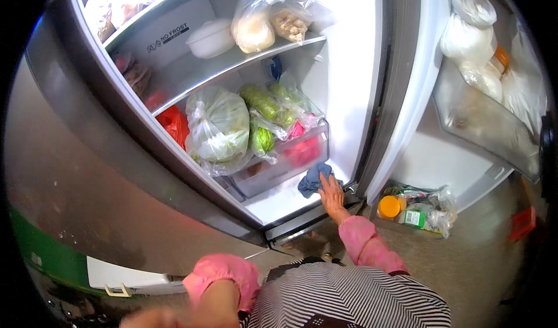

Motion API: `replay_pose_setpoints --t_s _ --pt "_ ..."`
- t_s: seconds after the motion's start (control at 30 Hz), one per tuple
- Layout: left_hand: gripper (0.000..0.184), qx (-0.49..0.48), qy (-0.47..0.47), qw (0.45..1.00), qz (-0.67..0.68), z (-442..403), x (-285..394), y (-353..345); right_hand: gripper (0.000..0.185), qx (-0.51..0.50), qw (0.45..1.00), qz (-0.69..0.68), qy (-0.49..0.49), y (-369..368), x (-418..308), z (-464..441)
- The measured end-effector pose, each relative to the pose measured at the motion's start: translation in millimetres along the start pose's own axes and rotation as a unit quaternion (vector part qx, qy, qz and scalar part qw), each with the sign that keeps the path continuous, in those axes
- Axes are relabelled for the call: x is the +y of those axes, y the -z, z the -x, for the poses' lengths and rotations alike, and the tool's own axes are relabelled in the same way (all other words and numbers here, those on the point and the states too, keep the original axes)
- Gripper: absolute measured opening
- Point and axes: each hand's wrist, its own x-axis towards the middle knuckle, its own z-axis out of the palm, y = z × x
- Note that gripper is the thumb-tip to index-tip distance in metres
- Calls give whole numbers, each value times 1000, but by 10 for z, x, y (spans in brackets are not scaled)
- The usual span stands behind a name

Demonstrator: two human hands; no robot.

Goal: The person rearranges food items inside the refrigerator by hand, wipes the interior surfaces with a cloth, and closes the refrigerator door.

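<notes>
My right hand (332, 195) reaches into the open fridge, its fingers pressed on a crumpled blue-grey cloth (314, 180). The cloth lies on the white fridge floor (273, 200), near the front right corner and just before a clear drawer (282, 159). Low in the view, my left hand (152, 317) is blurred and cut off by the bottom edge, so its fingers cannot be made out. It is outside the fridge, away from the food. Both forearms wear pink sleeve covers.
Bagged green vegetables (218, 124) are heaped over the drawer. Above, a glass shelf (203, 78) carries a white bowl (210, 38) and bagged food (253, 31). The open door (430, 148) at right holds white bags (474, 43) and an orange-lidded jar (389, 206).
</notes>
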Motion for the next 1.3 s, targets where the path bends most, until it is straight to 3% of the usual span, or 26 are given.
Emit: replay_pose_setpoints --t_s 0.13,0.2,0.27,0.4,0.5,0.6,0.63,0.73,0.83,1.03,1.13,1.3 --pt "40 60 -4 981 -183 -16 -1079 -304 64 -7 1000 1 5 -20 27 -28" --pt "52 -36 -22 914 -403 -237 -1549 -506 63 -2 1000 11 23 3 35 -18" --pt "63 -73 -119 851 -506 -400 -2305 -432 64 14 999 7 37 -23 86 -1" --pt "68 -79 58 841 -532 -683 -3200 -306 66 2 1000 -2 21 -69 120 -19" --pt "73 -96 144 833 -525 -896 -3500 -235 67 -6 1000 1 20 -72 138 -30" --pt "74 -110 191 862 -457 -1050 -3849 -133 68 14 999 -8 38 -81 160 -19" --pt "64 -138 202 854 -459 -1145 -4053 -72 68 15 999 -8 36 -83 154 -20" --pt "55 -133 233 863 -428 -1264 -4251 -64 68 13 999 -3 32 -68 134 -40" --pt "50 -209 329 843 -372 -1371 -4063 -121 69 12 999 4 32 -96 156 -44" --pt "30 -248 316 794 -456 -1471 -4290 -88 69 18 999 4 46 -96 154 -35" --pt "27 -188 294 844 -407 -1426 -4543 32 70 21 998 -10 51 -97 164 -37" --pt "28 -144 271 854 -419 -1404 -4487 33 71 29 997 -16 63 -61 155 -37"
